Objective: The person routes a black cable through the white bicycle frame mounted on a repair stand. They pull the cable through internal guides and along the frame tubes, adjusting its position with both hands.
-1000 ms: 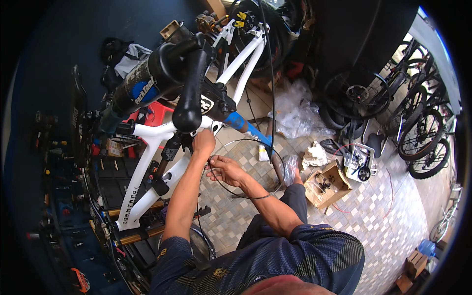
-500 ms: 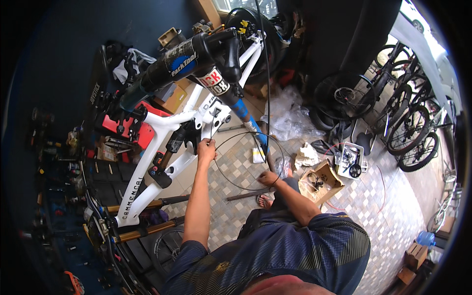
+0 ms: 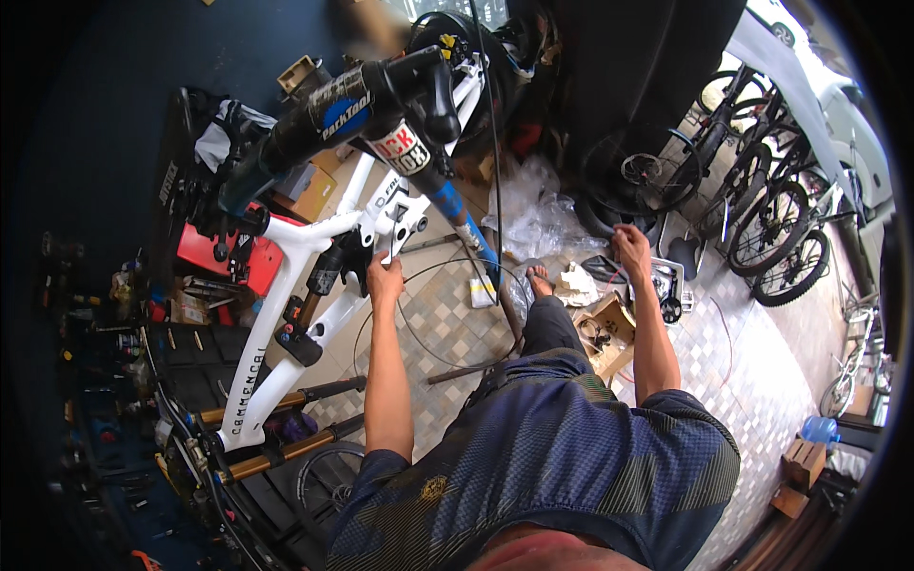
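Up at eleven o'clock, the left hand pinches a thin black cable against the white bike frame. The right hand — out at two o'clock — closes on the cable's other end, grip unclear.

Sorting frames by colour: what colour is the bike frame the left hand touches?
White, seen in the head view: bike frame, left hand.

Left hand grip unclear

Both arms outstretched, left hand and right hand apart
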